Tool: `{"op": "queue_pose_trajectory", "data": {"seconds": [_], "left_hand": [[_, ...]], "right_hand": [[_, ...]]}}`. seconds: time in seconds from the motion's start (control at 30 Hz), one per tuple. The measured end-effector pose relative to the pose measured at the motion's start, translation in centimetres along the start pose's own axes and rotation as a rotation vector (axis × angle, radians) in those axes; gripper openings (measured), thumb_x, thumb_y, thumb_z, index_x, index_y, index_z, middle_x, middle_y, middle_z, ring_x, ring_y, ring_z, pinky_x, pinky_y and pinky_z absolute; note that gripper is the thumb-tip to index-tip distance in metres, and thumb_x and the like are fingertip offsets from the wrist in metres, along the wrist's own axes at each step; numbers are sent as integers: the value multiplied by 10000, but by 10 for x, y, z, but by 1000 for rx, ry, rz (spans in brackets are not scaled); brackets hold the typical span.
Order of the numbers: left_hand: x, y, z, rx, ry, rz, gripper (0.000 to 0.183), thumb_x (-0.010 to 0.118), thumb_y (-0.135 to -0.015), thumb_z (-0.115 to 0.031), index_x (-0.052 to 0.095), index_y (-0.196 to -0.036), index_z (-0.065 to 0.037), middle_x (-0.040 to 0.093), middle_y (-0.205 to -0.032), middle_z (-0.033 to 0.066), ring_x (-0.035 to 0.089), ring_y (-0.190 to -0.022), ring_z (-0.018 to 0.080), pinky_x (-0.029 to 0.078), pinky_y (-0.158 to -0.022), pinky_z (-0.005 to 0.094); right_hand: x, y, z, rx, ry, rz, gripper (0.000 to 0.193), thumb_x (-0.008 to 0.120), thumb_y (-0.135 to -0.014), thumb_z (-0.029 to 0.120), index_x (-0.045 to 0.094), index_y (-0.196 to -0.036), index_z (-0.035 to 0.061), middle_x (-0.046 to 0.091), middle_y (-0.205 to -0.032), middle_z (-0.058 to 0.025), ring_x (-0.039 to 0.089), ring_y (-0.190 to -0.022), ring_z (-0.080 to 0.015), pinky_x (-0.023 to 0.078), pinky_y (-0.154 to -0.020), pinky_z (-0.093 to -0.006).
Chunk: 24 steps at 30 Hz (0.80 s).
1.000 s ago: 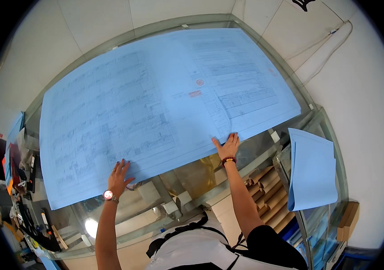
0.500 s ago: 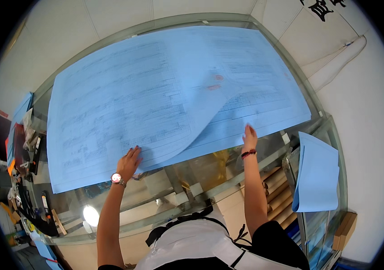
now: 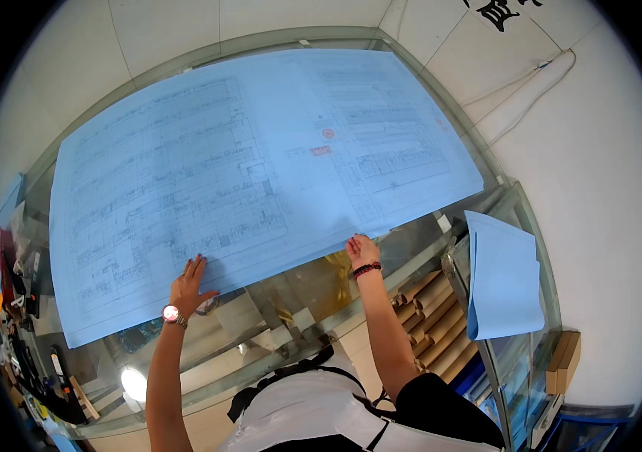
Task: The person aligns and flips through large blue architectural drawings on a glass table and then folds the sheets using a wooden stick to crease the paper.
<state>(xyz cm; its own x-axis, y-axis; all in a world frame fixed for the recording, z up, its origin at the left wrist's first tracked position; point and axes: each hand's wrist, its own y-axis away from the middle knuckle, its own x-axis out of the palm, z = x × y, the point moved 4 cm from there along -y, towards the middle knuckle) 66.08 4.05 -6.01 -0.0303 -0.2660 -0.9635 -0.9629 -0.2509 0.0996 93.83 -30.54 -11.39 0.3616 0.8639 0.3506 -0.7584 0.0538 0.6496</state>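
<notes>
A stack of large blue drawing sheets (image 3: 291,196), printed with fine line plans and two red stamps, lies spread over the glass tabletop (image 3: 264,301). My left hand (image 3: 187,288) rests on the near edge of the top sheet, left of its middle, with fingers stretched and the thumb out to the side. At the same edge, further right, my right hand (image 3: 363,251) has its fingers curled together on the sheet's border. The top sheet looks flat, and the sheets beneath it barely show.
A folded blue sheet bundle (image 3: 503,279) hangs at the right. Cardboard tubes (image 3: 437,316) are stacked beneath the table, and a long cardboard box (image 3: 563,363) stands further right. Cutters and a wooden piece (image 3: 83,398) lie at the left. A white wall (image 3: 554,143) borders the table.
The top sheet's near edge, curled back earlier, now lies down over the lower sheets. My right hand has moved left and closed at this edge. The view has shifted slightly.
</notes>
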Motion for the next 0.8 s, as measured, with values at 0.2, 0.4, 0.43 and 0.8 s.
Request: {"op": "queue_pose_trajectory", "data": {"seconds": [0.2,0.4,0.43,0.8], "left_hand": [[-2,3,2,45,0,-47,793,717,-674,-439,402,-1291,-54,388,-1367,141,437,-1204,331,496,-843,391],[-7,3,6,141,9,-103,706,685,-720,-429,439,-1259,-46,423,-1338,146,490,-1149,339,519,-790,387],[-6,4,7,150,-1,-107,693,680,-727,-425,443,-1255,-45,422,-1337,146,493,-1145,342,520,-785,387],[13,9,10,161,-102,-176,630,588,-805,-438,456,-1224,14,398,-1341,192,469,-1168,356,524,-764,393]], "right_hand": [[9,-8,10,-24,115,6,136,617,-783,25,554,-894,-20,561,-826,-106,565,-781,-236,528,-695,-346],[10,-1,18,-67,149,12,203,630,-777,29,542,-950,-32,561,-916,-143,586,-826,-261,542,-688,-347],[8,-1,18,-60,153,-12,249,639,-773,36,532,-985,-38,561,-927,-148,586,-823,-271,541,-691,-357],[19,-40,54,-649,1688,-195,1023,670,-653,622,304,-1334,-47,309,-1350,-271,277,-1260,-388,261,-1040,-463]]}}
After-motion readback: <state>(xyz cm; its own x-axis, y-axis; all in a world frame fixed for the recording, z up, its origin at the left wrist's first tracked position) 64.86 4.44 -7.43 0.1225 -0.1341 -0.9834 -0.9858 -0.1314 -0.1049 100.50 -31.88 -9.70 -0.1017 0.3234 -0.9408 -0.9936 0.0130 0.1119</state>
